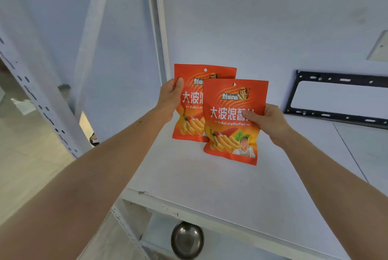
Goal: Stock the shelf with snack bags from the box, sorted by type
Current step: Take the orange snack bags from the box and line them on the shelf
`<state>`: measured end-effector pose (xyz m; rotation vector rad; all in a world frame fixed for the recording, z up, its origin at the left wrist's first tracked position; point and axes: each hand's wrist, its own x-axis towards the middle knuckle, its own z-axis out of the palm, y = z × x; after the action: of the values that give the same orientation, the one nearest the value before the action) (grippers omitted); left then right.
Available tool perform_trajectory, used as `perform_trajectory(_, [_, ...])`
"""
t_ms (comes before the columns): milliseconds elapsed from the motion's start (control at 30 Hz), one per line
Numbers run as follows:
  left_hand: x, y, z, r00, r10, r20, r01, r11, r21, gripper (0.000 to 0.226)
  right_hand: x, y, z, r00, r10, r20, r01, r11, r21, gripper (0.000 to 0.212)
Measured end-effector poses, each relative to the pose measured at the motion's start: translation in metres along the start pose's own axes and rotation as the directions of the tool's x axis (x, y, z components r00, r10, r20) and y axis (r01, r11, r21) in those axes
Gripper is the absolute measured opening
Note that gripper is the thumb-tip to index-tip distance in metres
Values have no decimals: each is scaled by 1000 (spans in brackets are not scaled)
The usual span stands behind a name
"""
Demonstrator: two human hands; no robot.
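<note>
Two identical orange-red snack bags with white lettering and pictured wavy chips stand upright over the white shelf board [210, 186]. My left hand [170, 98] grips the rear bag [190, 112] by its left edge, thumb on the front. My right hand [266, 122] pinches the front bag [231, 129] at its right edge. The front bag overlaps the rear bag's right half and sits lower and nearer to me. Both bags' bottom edges are at or just above the board; contact cannot be told. The box is out of view.
A white slotted shelf upright [42, 108] slants down the left. A black metal bracket frame [336, 100] leans on the wall at the right rear of the shelf. A steel bowl [187, 238] sits on the level below. The white wall [252, 18] is behind.
</note>
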<state>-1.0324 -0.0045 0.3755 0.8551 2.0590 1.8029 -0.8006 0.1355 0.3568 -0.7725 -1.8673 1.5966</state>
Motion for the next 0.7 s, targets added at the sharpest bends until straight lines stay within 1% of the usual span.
perform_trajectory(233, [70,-29,9,1000,-20,-5,20,998,-67,43,69,11,24,1000,11,-12,-12,1000,-21,26])
perform_trajectory(400, [122,-44,14,998,-53,-21,50,991,-121,41,107,13,41,999,19,-33,-20,1000,-18,24])
perform_trajectory(533, [156,-51,25,999,-31,26,35,990,-136,37,138,14,53,998,21,-59,-22,1000,-12,23])
perform_trajectory(700, [197,-53,41,999,5,45,2,988,-157,37,175,21,58,995,37,-92,-37,999,4,26])
